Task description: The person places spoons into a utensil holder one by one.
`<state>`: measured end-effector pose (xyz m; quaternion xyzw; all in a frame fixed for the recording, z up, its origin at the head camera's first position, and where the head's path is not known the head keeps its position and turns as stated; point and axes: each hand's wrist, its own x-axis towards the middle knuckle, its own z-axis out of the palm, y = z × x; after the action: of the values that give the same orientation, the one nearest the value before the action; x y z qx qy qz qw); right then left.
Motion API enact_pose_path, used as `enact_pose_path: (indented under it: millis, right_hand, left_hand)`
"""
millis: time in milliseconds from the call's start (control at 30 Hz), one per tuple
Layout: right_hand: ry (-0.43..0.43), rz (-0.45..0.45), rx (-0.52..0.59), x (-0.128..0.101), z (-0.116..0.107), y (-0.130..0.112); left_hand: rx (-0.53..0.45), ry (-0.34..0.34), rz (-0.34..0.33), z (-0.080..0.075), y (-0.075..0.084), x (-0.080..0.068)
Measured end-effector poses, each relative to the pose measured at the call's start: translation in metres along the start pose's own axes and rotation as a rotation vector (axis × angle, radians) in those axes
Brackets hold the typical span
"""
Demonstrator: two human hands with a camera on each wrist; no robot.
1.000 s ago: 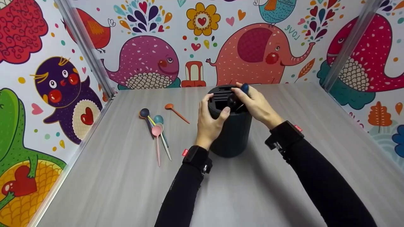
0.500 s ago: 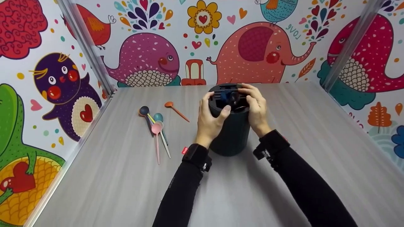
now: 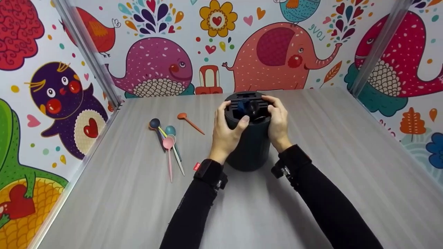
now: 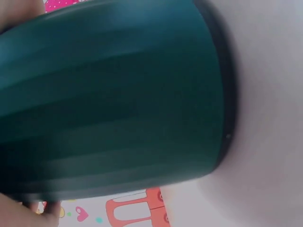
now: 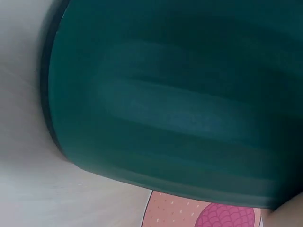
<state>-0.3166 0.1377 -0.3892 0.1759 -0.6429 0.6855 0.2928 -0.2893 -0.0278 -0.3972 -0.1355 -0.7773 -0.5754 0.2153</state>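
Both the left hand (image 3: 225, 134) and right hand (image 3: 279, 126) curl round the top of the dark green utensil holder (image 3: 247, 150), likely steadying it, and lifting it would need even squeezing.

Smooth plastic-looking container (image 3: 248, 148) — softly glossy, wood-grained tabletop (image 3: 114, 207) — matt, cloth-like sleeves (image 3: 188, 214)

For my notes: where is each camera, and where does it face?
Head: worn there, facing forward and down at the green container; left hand, right hand, sleeves show.
Left wrist: worn there, facing the container; hand parts at left corners.
Right wrist: worn there, facing the container; hand at lower right.
Both wrist views: container and tabletop.
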Motion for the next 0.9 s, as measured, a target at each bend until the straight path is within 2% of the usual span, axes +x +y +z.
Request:
enact_pose_path:
  millis: [167, 267, 367, 433, 500, 567, 667, 800, 900]
  right_hand:
    - [0.016, 0.032, -0.009, 0.000, -0.001, -0.002]
    - [0.025, 0.051, -0.019, -0.001, -0.001, -0.004]
    - [0.023, 0.059, -0.026, -0.001, -0.001, -0.006]
    - [0.019, 0.055, -0.026, 0.000, -0.001, -0.007]
    - [0.022, 0.047, -0.030, 0.001, -0.001, -0.008]
    - [0.023, 0.039, -0.028, 0.003, -0.001, -0.008]
    - [0.023, 0.032, -0.027, 0.004, -0.002, -0.008]
    - [0.015, 0.034, -0.016, 0.003, 0.000, -0.005]
    - [-0.002, 0.043, 0.006, 0.001, 0.002, -0.003]
  left_hand:
    - [-0.017, -0.091, -0.061, -0.009, 0.002, -0.001]
    - [-0.020, -0.115, -0.061, -0.021, -0.003, 0.001]
    - [0.019, -0.074, -0.046, -0.040, -0.013, 0.009]
    - [0.111, -0.016, -0.045, -0.056, -0.022, 0.016]
    - [0.249, 0.036, -0.077, -0.073, -0.031, 0.022]
    - [0.413, 0.068, -0.144, -0.089, -0.040, 0.026]
    - [0.577, 0.052, -0.318, -0.110, -0.053, 0.026]
    - [0.659, -0.053, -0.554, -0.129, -0.068, 0.020]
    - [0.684, -0.128, -0.646, -0.138, -0.079, 0.013]
